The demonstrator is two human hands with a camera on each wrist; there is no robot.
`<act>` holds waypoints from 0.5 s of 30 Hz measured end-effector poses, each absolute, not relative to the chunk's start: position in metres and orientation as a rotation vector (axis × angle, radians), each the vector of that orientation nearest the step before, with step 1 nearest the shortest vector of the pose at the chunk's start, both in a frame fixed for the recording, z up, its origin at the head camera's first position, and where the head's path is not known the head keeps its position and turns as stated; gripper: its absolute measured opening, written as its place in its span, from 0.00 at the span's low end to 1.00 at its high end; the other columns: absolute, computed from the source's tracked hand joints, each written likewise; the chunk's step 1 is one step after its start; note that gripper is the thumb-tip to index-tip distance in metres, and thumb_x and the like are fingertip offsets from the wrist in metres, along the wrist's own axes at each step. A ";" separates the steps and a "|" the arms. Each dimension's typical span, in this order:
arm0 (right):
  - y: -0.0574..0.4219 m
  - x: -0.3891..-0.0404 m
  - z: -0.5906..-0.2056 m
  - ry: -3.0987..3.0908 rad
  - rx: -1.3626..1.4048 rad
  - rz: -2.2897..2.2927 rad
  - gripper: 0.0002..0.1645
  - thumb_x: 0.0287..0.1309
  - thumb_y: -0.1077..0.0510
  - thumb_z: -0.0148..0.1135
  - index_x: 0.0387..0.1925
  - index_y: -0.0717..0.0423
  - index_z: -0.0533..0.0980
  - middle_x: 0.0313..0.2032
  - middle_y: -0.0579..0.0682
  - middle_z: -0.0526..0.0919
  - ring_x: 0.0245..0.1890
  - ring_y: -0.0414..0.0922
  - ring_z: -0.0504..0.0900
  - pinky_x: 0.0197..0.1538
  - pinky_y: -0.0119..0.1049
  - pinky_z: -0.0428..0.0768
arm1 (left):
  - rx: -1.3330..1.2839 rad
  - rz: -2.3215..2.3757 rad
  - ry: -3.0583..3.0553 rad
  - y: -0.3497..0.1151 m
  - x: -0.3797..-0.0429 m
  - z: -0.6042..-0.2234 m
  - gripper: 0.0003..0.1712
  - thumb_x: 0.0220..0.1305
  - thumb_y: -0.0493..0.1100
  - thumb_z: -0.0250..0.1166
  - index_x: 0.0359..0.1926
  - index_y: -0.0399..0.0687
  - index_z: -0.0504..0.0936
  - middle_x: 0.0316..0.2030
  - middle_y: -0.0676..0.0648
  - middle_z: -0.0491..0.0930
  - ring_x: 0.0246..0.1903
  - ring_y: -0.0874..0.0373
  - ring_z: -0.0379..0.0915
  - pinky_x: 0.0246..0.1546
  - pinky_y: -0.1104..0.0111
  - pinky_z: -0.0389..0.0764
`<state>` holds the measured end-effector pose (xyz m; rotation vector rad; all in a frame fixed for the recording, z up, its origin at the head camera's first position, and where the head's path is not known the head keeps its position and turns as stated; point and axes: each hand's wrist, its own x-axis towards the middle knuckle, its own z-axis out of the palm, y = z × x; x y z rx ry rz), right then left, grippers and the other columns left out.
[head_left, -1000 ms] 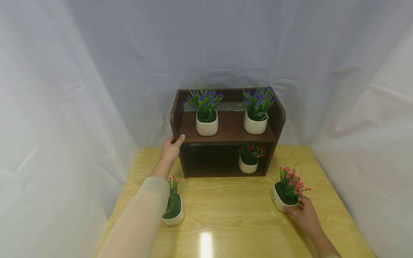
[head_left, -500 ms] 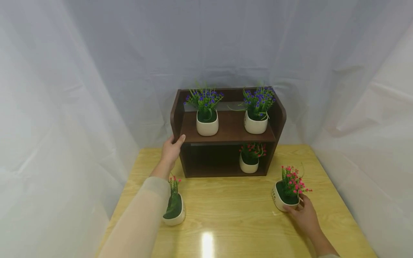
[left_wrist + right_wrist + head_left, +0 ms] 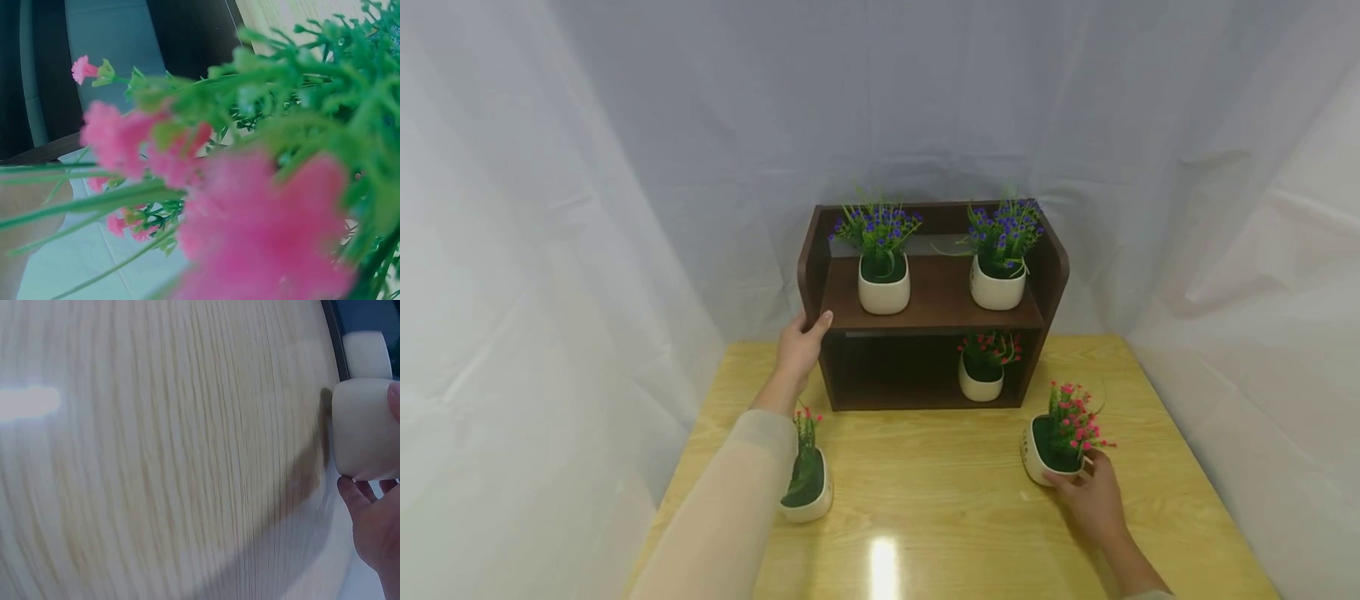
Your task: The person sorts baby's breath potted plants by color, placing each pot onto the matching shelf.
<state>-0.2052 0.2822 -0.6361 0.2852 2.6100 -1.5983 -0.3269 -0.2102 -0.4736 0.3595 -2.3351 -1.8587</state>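
My left hand [image 3: 799, 350] grips the left side of a dark brown two-tier shelf [image 3: 936, 325], thumb on the front edge of its upper board; the other fingers are mostly hidden. With my right hand [image 3: 1093, 498] I hold a white pot of pink flowers [image 3: 1052, 446], in front of the shelf's right end. In the right wrist view the pot [image 3: 365, 431] sits between thumb and fingers, its shadow on the table. Another pot of pink flowers [image 3: 808, 504] stands below my left forearm, partly covered by the sleeve; its pink blooms [image 3: 269, 225] fill the left wrist view.
Two white pots with purple flowers, a left one [image 3: 883, 296] and a right one [image 3: 997, 292], stand on the upper board. A pot with red flowers [image 3: 981, 385] is in the lower compartment at right. White curtains [image 3: 925, 92] surround the wooden table [image 3: 925, 475].
My right hand and its flower pot have shifted slightly left and toward the shelf in the last half second. My left hand stays on the shelf.
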 end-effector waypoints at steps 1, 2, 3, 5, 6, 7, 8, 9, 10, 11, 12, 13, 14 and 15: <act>0.278 -0.204 -0.635 2.610 0.277 -1.612 0.66 0.63 0.50 0.81 0.82 0.74 0.46 0.80 0.77 0.54 0.80 0.74 0.62 0.77 0.61 0.75 | 0.360 -1.861 -2.335 -0.210 -0.327 -0.474 0.38 0.80 0.64 0.62 0.80 0.50 0.71 0.80 0.39 0.69 0.82 0.41 0.61 0.86 0.47 0.62; 0.273 -0.204 -0.635 2.616 0.269 -1.625 0.65 0.63 0.51 0.81 0.81 0.74 0.47 0.79 0.77 0.55 0.79 0.74 0.63 0.77 0.62 0.74 | 0.360 -1.864 -2.334 -0.210 -0.327 -0.473 0.38 0.80 0.64 0.62 0.80 0.50 0.71 0.80 0.39 0.69 0.83 0.41 0.61 0.86 0.47 0.62; 0.268 -0.203 -0.635 2.621 0.257 -1.630 0.64 0.63 0.51 0.81 0.81 0.75 0.48 0.79 0.77 0.56 0.79 0.75 0.63 0.77 0.63 0.74 | 0.360 -1.868 -2.334 -0.209 -0.327 -0.473 0.38 0.80 0.63 0.62 0.80 0.50 0.71 0.81 0.39 0.69 0.83 0.41 0.60 0.86 0.47 0.61; 0.257 -0.202 -0.635 2.623 0.225 -1.646 0.63 0.63 0.53 0.80 0.80 0.76 0.49 0.78 0.77 0.56 0.79 0.75 0.63 0.77 0.63 0.75 | 0.361 -1.876 -2.331 -0.209 -0.327 -0.473 0.38 0.80 0.63 0.61 0.80 0.50 0.71 0.81 0.39 0.68 0.83 0.41 0.60 0.86 0.47 0.61; 0.252 -0.202 -0.636 2.621 0.212 -1.655 0.62 0.63 0.53 0.81 0.79 0.76 0.49 0.78 0.77 0.56 0.79 0.76 0.63 0.77 0.63 0.75 | 0.360 -1.881 -2.329 -0.208 -0.327 -0.473 0.38 0.80 0.63 0.61 0.80 0.50 0.71 0.81 0.39 0.68 0.83 0.41 0.60 0.86 0.47 0.61; 0.246 -0.201 -0.636 2.622 0.199 -1.662 0.62 0.63 0.54 0.80 0.79 0.76 0.50 0.78 0.77 0.57 0.78 0.75 0.63 0.76 0.63 0.75 | 0.359 -1.885 -2.327 -0.208 -0.327 -0.473 0.38 0.80 0.63 0.61 0.80 0.49 0.71 0.81 0.39 0.68 0.83 0.41 0.59 0.86 0.47 0.61; 0.241 -0.201 -0.636 2.619 0.183 -1.671 0.61 0.63 0.54 0.80 0.79 0.76 0.50 0.78 0.77 0.57 0.78 0.76 0.63 0.76 0.63 0.76 | 0.360 -1.884 -2.327 -0.208 -0.327 -0.473 0.38 0.80 0.63 0.61 0.80 0.49 0.71 0.81 0.39 0.68 0.83 0.41 0.59 0.86 0.47 0.61; 0.235 -0.201 -0.636 2.610 0.170 -1.682 0.61 0.63 0.55 0.80 0.79 0.76 0.50 0.77 0.77 0.57 0.78 0.76 0.63 0.76 0.63 0.76 | 0.358 -1.884 -2.326 -0.208 -0.327 -0.473 0.38 0.80 0.63 0.61 0.80 0.49 0.71 0.81 0.39 0.68 0.83 0.41 0.59 0.86 0.46 0.61; 0.229 -0.201 -0.636 2.608 0.164 -1.695 0.60 0.63 0.56 0.80 0.79 0.76 0.50 0.77 0.77 0.57 0.78 0.76 0.64 0.76 0.63 0.76 | 0.361 -1.881 -2.328 -0.208 -0.327 -0.473 0.38 0.80 0.63 0.61 0.79 0.48 0.71 0.81 0.39 0.68 0.83 0.40 0.59 0.86 0.46 0.61; 0.223 -0.202 -0.637 2.603 0.156 -1.708 0.59 0.63 0.57 0.80 0.79 0.75 0.51 0.77 0.77 0.58 0.78 0.76 0.65 0.76 0.62 0.76 | 0.362 -1.879 -2.330 -0.208 -0.327 -0.473 0.38 0.80 0.63 0.62 0.79 0.48 0.71 0.81 0.39 0.68 0.83 0.40 0.60 0.86 0.46 0.61; 0.217 -0.203 -0.636 2.598 0.146 -1.722 0.59 0.63 0.58 0.80 0.78 0.75 0.51 0.77 0.77 0.59 0.77 0.76 0.65 0.76 0.62 0.77 | 0.364 -1.875 -2.333 -0.208 -0.327 -0.472 0.38 0.80 0.63 0.61 0.80 0.48 0.71 0.81 0.39 0.68 0.83 0.40 0.60 0.86 0.46 0.61; 0.212 -0.204 -0.637 2.596 0.136 -1.737 0.58 0.63 0.59 0.80 0.78 0.75 0.52 0.76 0.76 0.60 0.77 0.75 0.67 0.75 0.61 0.77 | 0.365 -1.874 -2.335 -0.208 -0.327 -0.472 0.39 0.80 0.63 0.62 0.80 0.48 0.71 0.81 0.39 0.68 0.83 0.40 0.59 0.86 0.46 0.61; 0.207 -0.206 -0.637 2.597 0.122 -1.750 0.58 0.62 0.60 0.80 0.78 0.75 0.52 0.76 0.76 0.61 0.76 0.75 0.68 0.75 0.61 0.78 | 0.368 -1.871 -2.337 -0.209 -0.327 -0.472 0.39 0.80 0.64 0.62 0.80 0.49 0.70 0.81 0.39 0.67 0.83 0.40 0.59 0.86 0.46 0.61; 0.202 -0.208 -0.638 2.603 0.111 -1.760 0.57 0.61 0.61 0.81 0.78 0.74 0.53 0.75 0.76 0.62 0.75 0.74 0.70 0.74 0.60 0.79 | 0.369 -1.872 -2.338 -0.209 -0.326 -0.471 0.39 0.80 0.63 0.62 0.80 0.49 0.70 0.81 0.39 0.67 0.83 0.40 0.59 0.86 0.46 0.60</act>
